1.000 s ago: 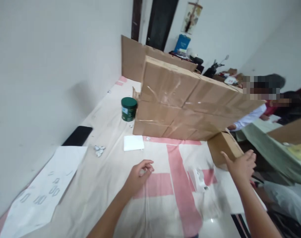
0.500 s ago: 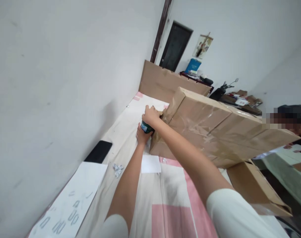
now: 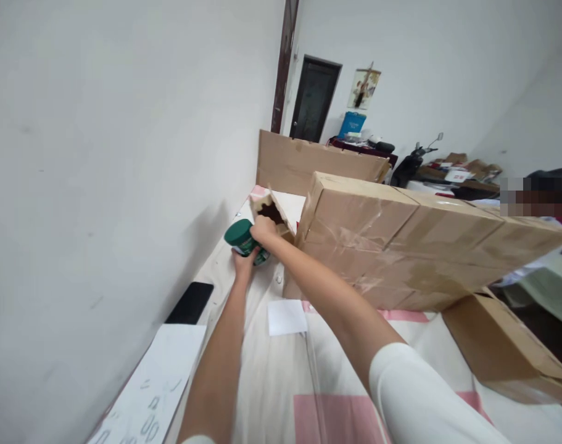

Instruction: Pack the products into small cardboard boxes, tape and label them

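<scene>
A small green jar (image 3: 240,237) with a dark green lid is tilted on its side above the table, its lid facing left. My left hand (image 3: 242,264) cups it from below with the fingers wrapped round it. My right hand (image 3: 263,230) grips the jar from the right and above, fingers closed. Just behind the hands a small torn cardboard box (image 3: 272,211) gapes open with a dark inside. It stands at the left end of a long taped cardboard box (image 3: 401,246).
A white paper square (image 3: 286,317) lies on the pink-and-cream cloth (image 3: 281,376). A black phone (image 3: 189,303) and a printed sheet (image 3: 155,385) lie by the wall at left. Another cardboard box (image 3: 503,351) sits at right. A person sits behind the long box at far right.
Both hands reached forward from the near table to the green jar, took hold of it and lifted and tilted it. The small torn box behind it now shows.
</scene>
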The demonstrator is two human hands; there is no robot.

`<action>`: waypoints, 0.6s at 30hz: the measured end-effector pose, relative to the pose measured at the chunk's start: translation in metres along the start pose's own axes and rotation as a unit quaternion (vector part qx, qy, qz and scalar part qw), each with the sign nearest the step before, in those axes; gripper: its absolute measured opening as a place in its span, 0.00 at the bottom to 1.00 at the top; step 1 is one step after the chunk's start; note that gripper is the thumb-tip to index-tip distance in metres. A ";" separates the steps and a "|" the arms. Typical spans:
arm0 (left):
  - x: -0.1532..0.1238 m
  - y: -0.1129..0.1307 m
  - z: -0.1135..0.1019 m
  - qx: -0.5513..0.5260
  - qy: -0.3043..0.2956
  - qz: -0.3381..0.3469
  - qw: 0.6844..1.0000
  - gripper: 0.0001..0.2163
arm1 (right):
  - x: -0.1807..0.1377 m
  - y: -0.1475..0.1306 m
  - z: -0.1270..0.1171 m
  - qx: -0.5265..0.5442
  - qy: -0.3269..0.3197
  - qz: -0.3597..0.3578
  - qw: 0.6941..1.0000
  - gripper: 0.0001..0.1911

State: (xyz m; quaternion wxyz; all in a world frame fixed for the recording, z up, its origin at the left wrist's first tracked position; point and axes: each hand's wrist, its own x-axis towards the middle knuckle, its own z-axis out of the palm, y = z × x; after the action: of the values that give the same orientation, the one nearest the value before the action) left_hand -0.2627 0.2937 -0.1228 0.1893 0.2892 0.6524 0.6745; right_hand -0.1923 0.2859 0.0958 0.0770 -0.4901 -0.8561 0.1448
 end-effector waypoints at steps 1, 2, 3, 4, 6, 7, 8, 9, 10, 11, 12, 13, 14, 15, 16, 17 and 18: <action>-0.001 0.008 -0.019 -0.008 0.028 0.012 1.000 0.22 | -0.012 -0.010 -0.001 0.003 0.004 -0.028 1.000 0.18; -0.005 0.017 -0.040 -0.015 0.053 0.026 0.998 0.26 | -0.027 -0.019 -0.002 0.010 0.008 -0.062 0.998 0.16; -0.013 0.027 -0.063 -0.021 0.074 0.042 0.996 0.30 | -0.045 -0.027 -0.004 0.019 0.012 -0.099 0.995 0.15; -0.025 0.036 -0.088 -0.025 0.090 0.058 0.994 0.34 | -0.067 -0.033 -0.005 0.029 0.012 -0.138 0.990 0.14; -0.062 0.053 -0.137 -0.025 0.104 0.086 0.991 0.38 | -0.118 -0.034 -0.009 0.052 0.005 -0.212 0.976 0.14; -0.087 0.059 -0.159 -0.020 0.103 0.093 0.990 0.39 | -0.145 -0.030 -0.010 0.064 -0.003 -0.247 0.967 0.13; -0.114 0.065 -0.180 -0.013 0.102 0.095 0.990 0.39 | -0.172 -0.021 -0.012 0.073 -0.012 -0.280 0.957 0.13; -0.144 0.069 -0.198 -0.004 0.101 0.091 0.991 0.38 | -0.199 -0.008 -0.012 0.077 -0.021 -0.312 0.947 0.12; -0.176 0.071 -0.214 0.007 0.100 0.081 0.992 0.38 | -0.224 0.007 -0.013 0.067 -0.028 -0.352 0.933 0.12; -0.207 0.073 -0.227 0.019 0.100 0.068 0.993 0.37 | -0.247 0.025 -0.012 0.051 -0.031 -0.382 0.922 0.12; -0.237 0.073 -0.238 0.030 0.098 0.052 0.993 0.36 | -0.268 0.045 -0.011 0.033 -0.030 -0.405 0.913 0.12; -0.265 0.074 -0.247 0.041 0.091 0.035 0.994 0.36 | -0.286 0.066 -0.010 0.015 -0.026 -0.422 0.906 0.12; -0.290 0.076 -0.253 0.049 0.078 0.019 0.996 0.36 | -0.303 0.088 -0.009 0.000 -0.016 -0.429 0.903 0.12; -0.312 0.078 -0.258 0.054 0.059 0.002 0.997 0.36 | -0.318 0.110 -0.008 -0.015 -0.004 -0.433 0.901 0.14; -0.330 0.081 -0.262 0.056 0.032 -0.013 0.998 0.36 | -0.331 0.131 -0.007 -0.030 0.015 -0.435 0.900 0.16; -0.345 0.086 -0.263 0.058 0.000 -0.029 0.998 0.36 | -0.344 0.152 -0.007 -0.048 0.039 -0.435 0.898 0.18; -0.355 0.091 -0.263 0.052 -0.034 -0.044 0.997 0.37 | -0.357 0.172 -0.007 -0.072 0.065 -0.436 0.895 0.20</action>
State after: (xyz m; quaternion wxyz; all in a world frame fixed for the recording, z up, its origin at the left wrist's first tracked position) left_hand -0.1493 -0.1408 -0.0790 0.2257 0.2923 0.6923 0.6200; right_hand 0.1317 0.0622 0.0507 0.1527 -0.0801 -0.9850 0.0024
